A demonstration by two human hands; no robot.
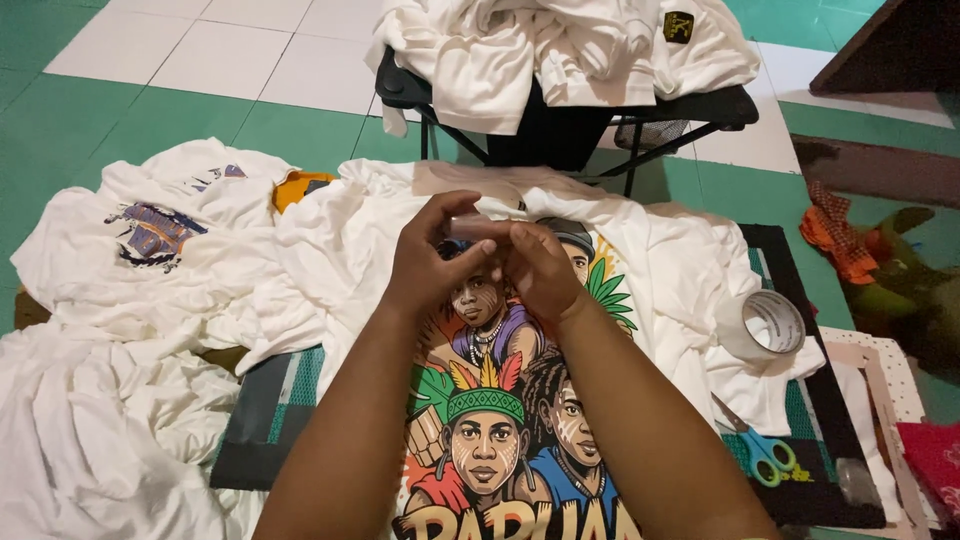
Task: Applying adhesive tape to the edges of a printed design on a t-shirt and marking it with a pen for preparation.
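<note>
Both my hands meet above a white T-shirt [660, 270] that bears a colourful print of several faces. My left hand [432, 256] and my right hand [538, 266] pinch together a small, pale, blurred thing [478, 227] between their fingertips; what it is I cannot tell. The shirt lies flat on a dark mat [262, 420] on the floor, print side up, right under my forearms.
A heap of white T-shirts [150, 300] lies to the left. More white shirts drape a black folding chair [560, 60] at the back. A roll of clear tape [765, 325] and blue-green scissors [765, 455] lie at the right, near colourful cloth [840, 240].
</note>
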